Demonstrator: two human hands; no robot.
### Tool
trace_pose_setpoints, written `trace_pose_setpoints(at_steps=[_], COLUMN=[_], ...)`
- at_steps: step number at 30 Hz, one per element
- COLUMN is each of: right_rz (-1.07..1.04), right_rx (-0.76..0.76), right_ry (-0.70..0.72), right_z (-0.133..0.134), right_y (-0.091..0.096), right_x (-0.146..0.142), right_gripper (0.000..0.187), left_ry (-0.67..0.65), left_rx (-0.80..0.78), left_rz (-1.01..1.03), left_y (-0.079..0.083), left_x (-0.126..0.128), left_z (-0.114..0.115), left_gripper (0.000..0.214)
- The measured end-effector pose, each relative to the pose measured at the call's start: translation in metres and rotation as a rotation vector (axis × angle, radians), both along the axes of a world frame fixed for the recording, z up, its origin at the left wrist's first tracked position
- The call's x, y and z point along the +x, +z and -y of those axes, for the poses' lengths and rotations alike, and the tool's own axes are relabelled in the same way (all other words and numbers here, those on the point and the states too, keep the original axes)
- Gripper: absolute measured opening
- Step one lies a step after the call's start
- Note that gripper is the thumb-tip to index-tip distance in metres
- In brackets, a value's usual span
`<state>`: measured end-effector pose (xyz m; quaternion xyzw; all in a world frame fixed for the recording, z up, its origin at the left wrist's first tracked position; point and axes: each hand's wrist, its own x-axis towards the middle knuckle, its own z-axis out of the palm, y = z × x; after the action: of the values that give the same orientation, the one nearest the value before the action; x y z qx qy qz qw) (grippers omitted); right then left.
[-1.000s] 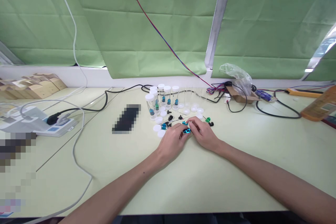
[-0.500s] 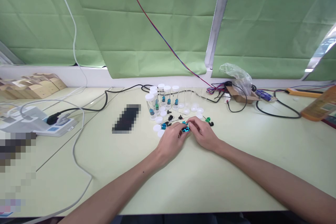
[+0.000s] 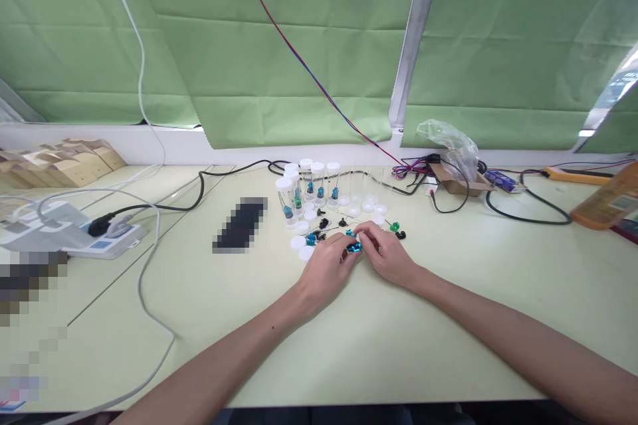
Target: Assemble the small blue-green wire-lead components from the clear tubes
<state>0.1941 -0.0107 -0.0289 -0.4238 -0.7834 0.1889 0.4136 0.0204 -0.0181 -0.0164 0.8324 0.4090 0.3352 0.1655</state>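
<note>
My left hand (image 3: 326, 267) is closed, thumb and fingers pinching a small shiny blue metal part (image 3: 354, 248). My right hand (image 3: 387, 254) meets it fingertip to fingertip, bent into a pinch at the blue part; whatever it grips is hidden. Another small blue piece (image 3: 350, 232) shows just beyond the fingertips. Farther off stand several clear tubes with white caps (image 3: 333, 187), with blue or green pieces and thin rods inside. Loose white caps (image 3: 302, 228), small black parts (image 3: 343, 222) and a blue part (image 3: 311, 239) lie around the hands. A green part (image 3: 395, 227) sits right of them.
A dark pixelated object (image 3: 240, 226) lies left of the tubes. Farther left is a white power strip (image 3: 107, 246) with cables. Uncapped clear tubes (image 3: 357, 182) stand at the back. A cardboard box (image 3: 461, 180) with a plastic bag and an orange bottle (image 3: 611, 199) are at right.
The blue part between my hands has tilted slightly and shows a little lower and to the right. Both hands stay almost in place.
</note>
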Motion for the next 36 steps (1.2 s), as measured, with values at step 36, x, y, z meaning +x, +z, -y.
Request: trace_pose_setpoints(at_steps=[36], right_rz=[-0.013], right_rx=[0.014], right_ry=[-0.009], right_z=[-0.0001], right_y=[-0.0015], right_x=[0.0002], right_gripper=[0.019], left_ry=[-0.009], left_rx=[0.012], left_rz=[0.009], left_y=[0.0005], left_x=[-0.0002], left_z=[-0.0001], left_gripper=[0.020])
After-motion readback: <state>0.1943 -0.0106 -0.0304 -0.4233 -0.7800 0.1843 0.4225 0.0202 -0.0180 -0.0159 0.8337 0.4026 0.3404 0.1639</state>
